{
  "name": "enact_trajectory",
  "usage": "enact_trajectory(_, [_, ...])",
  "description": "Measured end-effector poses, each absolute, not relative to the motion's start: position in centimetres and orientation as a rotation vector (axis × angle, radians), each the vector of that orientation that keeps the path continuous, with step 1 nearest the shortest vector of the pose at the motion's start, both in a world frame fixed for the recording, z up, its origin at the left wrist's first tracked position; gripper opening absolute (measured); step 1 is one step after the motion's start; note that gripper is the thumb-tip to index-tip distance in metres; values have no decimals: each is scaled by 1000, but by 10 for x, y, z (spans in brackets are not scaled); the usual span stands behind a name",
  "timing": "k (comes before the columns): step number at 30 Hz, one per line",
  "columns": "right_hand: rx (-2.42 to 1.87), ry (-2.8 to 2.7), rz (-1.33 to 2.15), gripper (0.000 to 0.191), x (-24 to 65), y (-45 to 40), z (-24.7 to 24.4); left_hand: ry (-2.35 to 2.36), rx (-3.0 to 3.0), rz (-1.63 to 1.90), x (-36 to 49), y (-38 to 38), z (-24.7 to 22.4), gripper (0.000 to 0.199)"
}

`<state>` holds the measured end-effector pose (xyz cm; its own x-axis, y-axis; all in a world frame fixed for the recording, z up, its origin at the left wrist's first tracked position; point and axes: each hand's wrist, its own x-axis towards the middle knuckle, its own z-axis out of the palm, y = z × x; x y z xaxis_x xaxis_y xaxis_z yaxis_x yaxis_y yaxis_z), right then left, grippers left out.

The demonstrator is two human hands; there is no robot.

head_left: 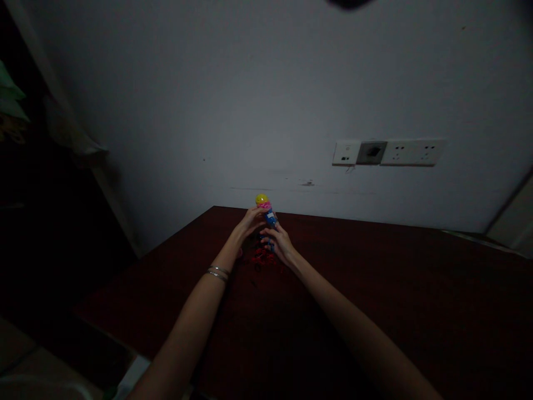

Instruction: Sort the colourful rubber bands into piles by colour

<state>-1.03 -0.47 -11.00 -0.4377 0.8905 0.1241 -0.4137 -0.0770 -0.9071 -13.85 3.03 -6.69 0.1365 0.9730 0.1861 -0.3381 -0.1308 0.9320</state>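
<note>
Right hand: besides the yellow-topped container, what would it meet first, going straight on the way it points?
Probably the left hand, ahead and leftward of the right hand, at the yellow-topped container; depth is unclear.

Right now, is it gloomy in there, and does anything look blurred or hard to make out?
Head view: dim overall, the wall paler than the dark table; head view: the yellow-topped object stands out, but the red pieces sink into the gloom and can't be told singly; head view: an unfocused dark blob cuts into the top edge.
</note>
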Motion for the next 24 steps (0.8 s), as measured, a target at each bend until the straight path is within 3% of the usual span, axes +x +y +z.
enact_trajectory(10, [-604,-1056,1807,28,-4,-4,-113,848,1132,1424,-147,36,-66,26])
enact_trajectory(24, [-892,-1412,1475,16,-1,12,-128,1024,1350,1530,-158,34,-63,39])
